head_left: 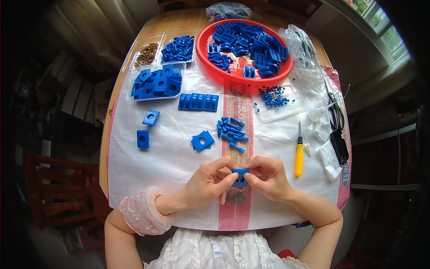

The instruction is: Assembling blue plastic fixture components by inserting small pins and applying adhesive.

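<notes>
Near the table's front edge, my left hand [211,177] and my right hand [268,175] pinch a small blue plastic part [240,177] between thumbs and fingers, one from each side. The fingers partly cover the part. Just beyond the hands lie a few flat blue plates with round holes [202,141], stacked askew, and a loose pile of small blue wedge-like pieces [231,133]. Farther left, two blue pieces with holes [143,139] rest apart on the white sheet. A row of blue blocks [198,102] sits behind them.
A red basin [202,62] heaped with blue parts stands at the back. Clear boxes [181,95] hold blue plates, small blue pieces and brown screws. Tiny blue and white bits [275,97] lie on a clear lid. On the right are a yellow screwdriver [299,160], tissue [329,160] and black scissors [335,110].
</notes>
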A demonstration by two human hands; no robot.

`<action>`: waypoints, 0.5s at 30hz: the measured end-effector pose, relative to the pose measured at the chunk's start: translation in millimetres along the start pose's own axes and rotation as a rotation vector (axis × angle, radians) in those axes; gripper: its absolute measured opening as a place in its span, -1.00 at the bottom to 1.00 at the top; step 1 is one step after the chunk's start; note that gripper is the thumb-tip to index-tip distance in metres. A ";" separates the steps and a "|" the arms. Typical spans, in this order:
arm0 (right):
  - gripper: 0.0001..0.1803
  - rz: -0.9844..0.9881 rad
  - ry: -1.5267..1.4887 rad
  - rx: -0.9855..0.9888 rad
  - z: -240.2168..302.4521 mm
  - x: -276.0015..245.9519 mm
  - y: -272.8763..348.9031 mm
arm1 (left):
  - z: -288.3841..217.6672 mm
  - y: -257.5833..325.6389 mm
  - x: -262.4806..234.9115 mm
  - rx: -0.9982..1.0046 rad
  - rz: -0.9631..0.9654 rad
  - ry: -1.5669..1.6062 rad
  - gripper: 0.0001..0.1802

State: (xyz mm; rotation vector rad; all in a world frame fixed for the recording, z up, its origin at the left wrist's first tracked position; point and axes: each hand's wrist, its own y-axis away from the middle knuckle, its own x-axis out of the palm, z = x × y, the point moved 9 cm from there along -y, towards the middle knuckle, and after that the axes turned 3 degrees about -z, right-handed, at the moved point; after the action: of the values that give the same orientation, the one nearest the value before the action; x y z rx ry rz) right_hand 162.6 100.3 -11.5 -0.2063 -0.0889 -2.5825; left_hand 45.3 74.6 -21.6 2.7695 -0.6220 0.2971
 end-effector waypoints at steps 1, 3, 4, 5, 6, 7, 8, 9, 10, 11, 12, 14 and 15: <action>-0.86 -0.001 0.002 0.002 -0.5 -0.3 0.0 | 0.7 0.0 -0.3 0.000 0.000 -0.002 -0.92; -0.86 -0.003 0.006 0.003 -3.7 -2.1 0.6 | 1.1 -0.1 -0.4 -0.004 -0.001 -0.006 -0.92; -0.86 -0.004 0.007 0.002 -8.2 -4.0 1.4 | 1.2 -0.2 -0.1 -0.009 -0.001 -0.007 -0.92; -0.86 -0.006 0.008 0.000 -10.2 -5.2 1.8 | 1.2 -0.3 0.3 -0.013 -0.001 -0.009 -0.92; -0.85 -0.005 0.022 0.001 -9.3 -5.3 1.5 | 1.0 -0.4 0.2 -0.012 -0.001 -0.010 -0.92; -0.85 -0.005 0.035 0.002 -7.5 -4.6 1.0 | 0.7 -0.2 -0.2 -0.011 0.000 -0.011 -0.91; -0.85 -0.006 0.049 0.002 -5.8 -4.0 0.7 | 0.6 -0.2 -0.3 -0.010 0.001 -0.013 -0.91; -0.85 -0.010 0.040 0.003 -3.7 -3.3 0.3 | 0.5 0.0 -0.3 -0.008 -0.001 -0.012 -0.91; -0.85 -0.015 0.031 0.004 -1.8 -2.5 0.2 | 0.6 0.3 -0.2 -0.007 -0.003 -0.010 -0.91; -0.85 -0.020 0.023 0.005 -0.7 -2.4 0.1 | 0.4 0.3 -0.2 -0.005 -0.005 -0.009 -0.91; -0.85 -0.020 0.025 0.003 -1.4 -2.9 0.2 | 0.3 0.0 -0.1 -0.007 -0.003 -0.010 -0.90; -0.85 -0.019 0.031 0.000 -3.8 -4.0 0.2 | -0.1 -0.4 0.0 -0.011 0.000 -0.011 -0.90; -0.85 -0.032 0.007 0.001 -3.9 -4.4 0.3 | -0.4 -0.5 -0.1 -0.017 -0.005 -0.003 -0.89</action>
State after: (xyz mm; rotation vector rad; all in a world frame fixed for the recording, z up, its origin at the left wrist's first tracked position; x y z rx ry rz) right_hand 165.9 101.9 -16.0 -0.1975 -0.0917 -2.6148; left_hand 45.3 75.3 -21.4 2.7555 -0.6149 0.2856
